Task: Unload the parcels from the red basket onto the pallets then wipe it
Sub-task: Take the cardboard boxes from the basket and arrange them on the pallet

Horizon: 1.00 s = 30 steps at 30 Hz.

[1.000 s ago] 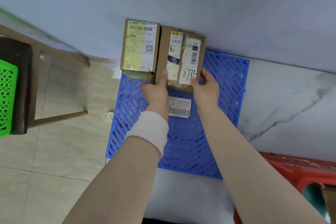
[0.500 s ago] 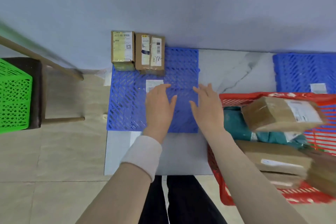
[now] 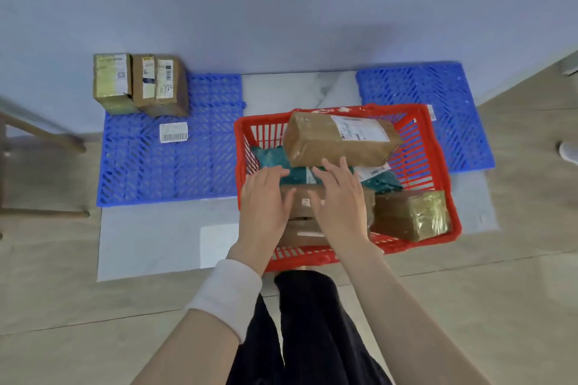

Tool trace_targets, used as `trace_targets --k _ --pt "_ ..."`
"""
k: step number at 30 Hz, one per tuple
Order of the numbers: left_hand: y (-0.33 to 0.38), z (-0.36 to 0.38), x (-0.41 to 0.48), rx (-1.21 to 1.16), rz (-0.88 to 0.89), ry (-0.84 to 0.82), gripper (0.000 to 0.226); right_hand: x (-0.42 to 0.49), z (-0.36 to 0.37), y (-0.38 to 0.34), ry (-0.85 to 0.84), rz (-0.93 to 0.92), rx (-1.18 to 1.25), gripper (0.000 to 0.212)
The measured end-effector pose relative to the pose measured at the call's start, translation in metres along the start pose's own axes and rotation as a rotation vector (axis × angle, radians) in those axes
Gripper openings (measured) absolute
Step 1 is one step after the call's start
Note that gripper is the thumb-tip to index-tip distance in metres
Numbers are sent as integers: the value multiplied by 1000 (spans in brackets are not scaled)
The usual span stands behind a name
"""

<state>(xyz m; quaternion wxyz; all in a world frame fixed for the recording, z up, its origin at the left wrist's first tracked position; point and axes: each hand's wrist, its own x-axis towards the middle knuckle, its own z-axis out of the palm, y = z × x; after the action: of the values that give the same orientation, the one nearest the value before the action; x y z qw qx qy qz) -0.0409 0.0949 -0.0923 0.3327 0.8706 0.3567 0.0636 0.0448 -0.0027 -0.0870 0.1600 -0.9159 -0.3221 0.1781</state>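
The red basket (image 3: 416, 131) stands on the floor between two blue pallets. It holds a long brown box (image 3: 337, 142) on top, green mailer bags (image 3: 272, 159), a small brown box (image 3: 305, 203) and a taped box (image 3: 409, 216) at the right. My left hand (image 3: 266, 206) and my right hand (image 3: 339, 200) hover open over the small brown box, fingers spread, holding nothing. Two brown parcels, one yellow-labelled (image 3: 111, 81) and one marked by hand (image 3: 161, 84), stand against the wall at the back of the left pallet (image 3: 169, 166).
A second blue pallet (image 3: 438, 94) lies at the right, partly behind the basket. A white mat (image 3: 156, 237) lies under the pallets. Wooden chair legs (image 3: 40, 137) stand at the left. A loose barcode label (image 3: 173, 132) lies on the left pallet.
Both hands let go of the hand-marked parcel on the left pallet, drew back and moved right over the red basket. The view pulled back and swung right.
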Motion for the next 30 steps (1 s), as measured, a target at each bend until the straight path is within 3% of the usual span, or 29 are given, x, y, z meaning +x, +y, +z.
trace_targets --k 6,14,20,25,30 --pt "40 28 -14 -38 -2 -49 33 -24 -21 54 38 126 84 44" --pt "94 87 -15 -47 -6 -324 39 -46 -50 144 44 313 116 58" --pt "144 146 -13 -209 -274 -476 56 -37 -71 217 -32 416 120 67" --pt "174 185 -10 -237 -505 -413 65 -16 -73 257 -148 338 160 59" --pt "185 205 -7 -222 -643 -359 65 -2 -70 268 -170 372 193 59"
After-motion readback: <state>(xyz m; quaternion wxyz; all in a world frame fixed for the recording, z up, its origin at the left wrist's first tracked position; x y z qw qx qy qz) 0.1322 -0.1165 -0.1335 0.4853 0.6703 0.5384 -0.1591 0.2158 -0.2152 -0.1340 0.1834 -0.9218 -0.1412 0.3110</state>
